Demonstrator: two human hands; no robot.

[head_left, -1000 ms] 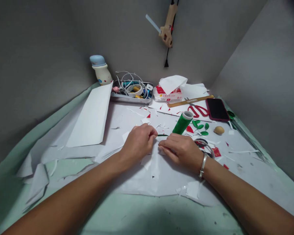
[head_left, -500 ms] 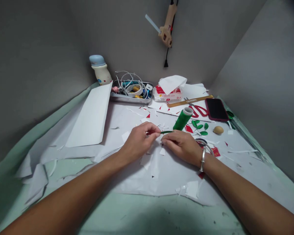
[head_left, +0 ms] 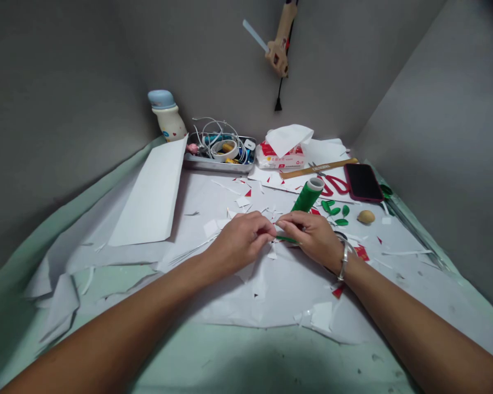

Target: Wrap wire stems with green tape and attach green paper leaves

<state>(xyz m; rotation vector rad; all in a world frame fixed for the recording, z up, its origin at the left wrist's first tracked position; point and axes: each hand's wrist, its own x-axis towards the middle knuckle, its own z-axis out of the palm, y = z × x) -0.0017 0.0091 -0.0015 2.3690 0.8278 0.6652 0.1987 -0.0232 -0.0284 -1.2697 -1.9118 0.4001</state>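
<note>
On my head feed, the left hand (head_left: 240, 241) and right hand (head_left: 310, 235) meet near the middle of the tabletop (head_left: 246, 355), with the fingertips of both curled inward and close together. Between them they pinch a thin green strip (head_left: 286, 239), which lies almost level, and I can't make out its left end behind the left fingers. A silver bangle (head_left: 345, 261) sits on the right wrist.

Just beyond the hands I see a green spool (head_left: 308, 196) standing at a slight tilt, and to its right lie small green leaf cut-outs (head_left: 334, 212). Both hands rest over a crumpled white paper sheet (head_left: 267, 306) littered with white scraps and red paper bits (head_left: 339, 291).

Toward the far right corner of the tabletop I have a black phone in a red case (head_left: 363, 182), red-handled scissors (head_left: 332, 185) beside a wooden ruler (head_left: 318, 168), and a small egg-shaped tan object (head_left: 366, 216). Along the far edge sit a tissue pack (head_left: 280, 156) topped with a loose tissue and a metal tray (head_left: 217, 168) holding white cables and a roll of tape (head_left: 224, 150). A bottle with a blue cap (head_left: 168, 117) stands in the far left corner, and a folded white paper sheet (head_left: 148, 194) lies along the left side. A hot glue gun (head_left: 278, 54) hangs on the grey wall above the far edge, its glue stick pointing up and left.
</note>
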